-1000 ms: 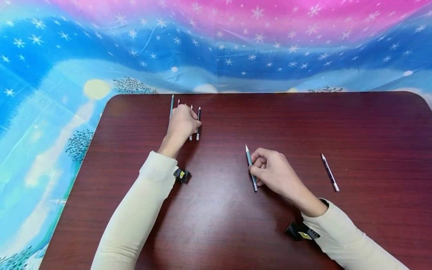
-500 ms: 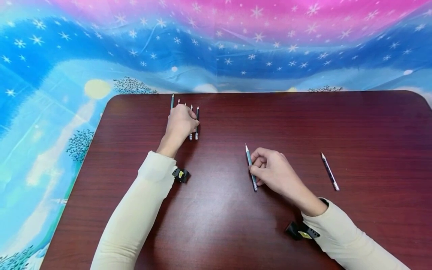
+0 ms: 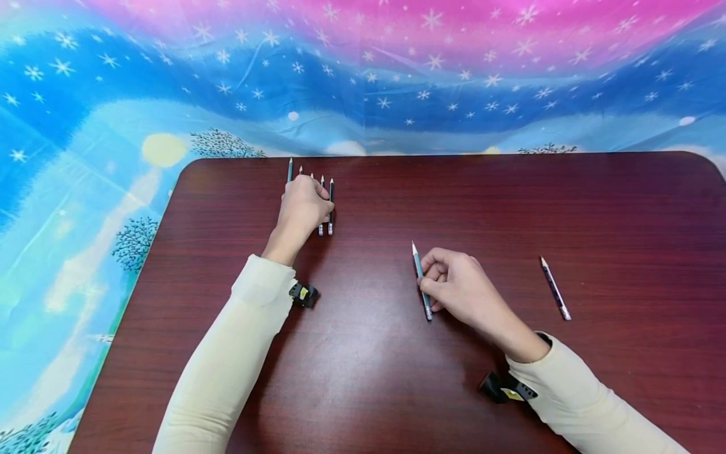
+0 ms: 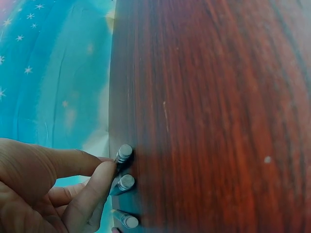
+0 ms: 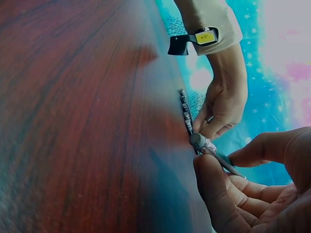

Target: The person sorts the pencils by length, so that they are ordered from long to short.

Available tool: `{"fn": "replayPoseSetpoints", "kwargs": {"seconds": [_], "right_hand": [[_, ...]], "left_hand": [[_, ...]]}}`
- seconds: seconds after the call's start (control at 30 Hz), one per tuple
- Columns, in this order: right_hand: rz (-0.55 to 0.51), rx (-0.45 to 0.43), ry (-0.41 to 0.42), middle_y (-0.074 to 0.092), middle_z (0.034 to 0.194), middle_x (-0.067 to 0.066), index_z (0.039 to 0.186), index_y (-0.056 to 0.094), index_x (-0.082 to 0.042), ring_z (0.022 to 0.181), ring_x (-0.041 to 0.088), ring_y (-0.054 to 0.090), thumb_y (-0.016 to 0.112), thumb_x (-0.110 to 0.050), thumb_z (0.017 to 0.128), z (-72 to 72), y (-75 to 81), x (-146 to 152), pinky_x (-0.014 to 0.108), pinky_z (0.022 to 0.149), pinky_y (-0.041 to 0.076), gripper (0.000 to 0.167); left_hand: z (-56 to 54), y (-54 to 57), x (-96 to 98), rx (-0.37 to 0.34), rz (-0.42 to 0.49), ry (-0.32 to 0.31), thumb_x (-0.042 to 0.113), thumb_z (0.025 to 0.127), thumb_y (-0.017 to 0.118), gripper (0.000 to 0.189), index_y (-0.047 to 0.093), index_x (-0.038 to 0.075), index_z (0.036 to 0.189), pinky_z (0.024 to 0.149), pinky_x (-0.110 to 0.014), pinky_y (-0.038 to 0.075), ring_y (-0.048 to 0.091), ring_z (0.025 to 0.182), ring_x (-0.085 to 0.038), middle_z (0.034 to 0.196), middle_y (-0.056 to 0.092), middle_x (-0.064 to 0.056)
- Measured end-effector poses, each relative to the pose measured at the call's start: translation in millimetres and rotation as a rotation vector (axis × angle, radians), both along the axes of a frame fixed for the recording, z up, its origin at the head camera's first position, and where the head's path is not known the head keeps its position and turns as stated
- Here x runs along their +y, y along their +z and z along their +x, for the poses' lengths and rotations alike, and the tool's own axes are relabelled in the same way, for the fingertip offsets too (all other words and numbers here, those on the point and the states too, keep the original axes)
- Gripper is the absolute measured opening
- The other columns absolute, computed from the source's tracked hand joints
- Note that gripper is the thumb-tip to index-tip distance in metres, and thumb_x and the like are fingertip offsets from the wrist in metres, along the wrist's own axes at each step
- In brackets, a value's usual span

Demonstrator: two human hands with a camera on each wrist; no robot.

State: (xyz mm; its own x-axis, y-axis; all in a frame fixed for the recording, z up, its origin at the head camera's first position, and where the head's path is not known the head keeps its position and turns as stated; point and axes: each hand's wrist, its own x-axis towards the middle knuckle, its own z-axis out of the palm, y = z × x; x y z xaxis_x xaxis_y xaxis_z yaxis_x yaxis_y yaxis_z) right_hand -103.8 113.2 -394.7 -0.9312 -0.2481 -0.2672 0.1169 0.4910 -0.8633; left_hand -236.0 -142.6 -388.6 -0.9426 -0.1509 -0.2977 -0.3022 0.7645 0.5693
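Note:
Near the table's far left edge, several pencils lie side by side, points facing away; my left hand (image 3: 303, 205) covers part of this row. Its thumb and finger pinch the dark pencil (image 3: 331, 189) at the row's right end. In the left wrist view that pencil's eraser end (image 4: 125, 151) sticks out past the fingertips, with a neighbouring pencil (image 4: 127, 182) close beside it. Around mid-table my right hand (image 3: 459, 287) pinches a teal pencil (image 3: 416, 260), its tip pointing away and its eraser towards me. The right wrist view shows its eraser end (image 5: 198, 141) between thumb and finger.
A single dark-patterned pencil (image 3: 554, 289) lies at a slant on the table right of my right hand. The reddish-brown table (image 3: 363, 378) ends at a rounded far edge against a snowflake-printed cloth (image 3: 397, 75). Each wrist carries a small black camera (image 3: 304, 294).
The left hand has shifted slightly left, bringing the dark pencil closer to its neighbour in the row. The right hand and its teal pencil stay almost still.

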Motion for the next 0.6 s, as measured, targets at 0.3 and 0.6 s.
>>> {"fn": "replayPoseSetpoints", "kwargs": {"seconds": [0.3, 0.6], "right_hand": [[-0.008, -0.015, -0.006, 0.068, 0.074, 0.006, 0.100, 0.064, 0.002, 0.057, 0.014, 0.065, 0.062, 0.001, 0.092, -4.0, 0.9, -3, 0.031, 0.055, 0.062, 0.009], [-0.068, -0.072, -0.013, 0.069, 0.077, 0.009, 0.102, 0.064, 0.005, 0.058, 0.013, 0.066, 0.064, 0.000, 0.095, -17.1, 1.0, -11, 0.031, 0.057, 0.063, 0.008]], "left_hand": [[1.0, 0.5, -1.8, 0.010, 0.005, -0.022, 0.011, 0.100, 0.070, 0.006, 0.074, 0.006, 0.101, 0.071, -0.034, 0.062, 0.078, 0.084, -0.021, 0.113, 0.073, -0.011], [1.7, -1.1, -5.3, 0.005, 0.055, -0.017, 0.009, 0.099, 0.071, 0.008, 0.073, 0.004, 0.105, 0.069, -0.030, 0.064, 0.078, 0.083, -0.020, 0.114, 0.072, -0.013]]}}
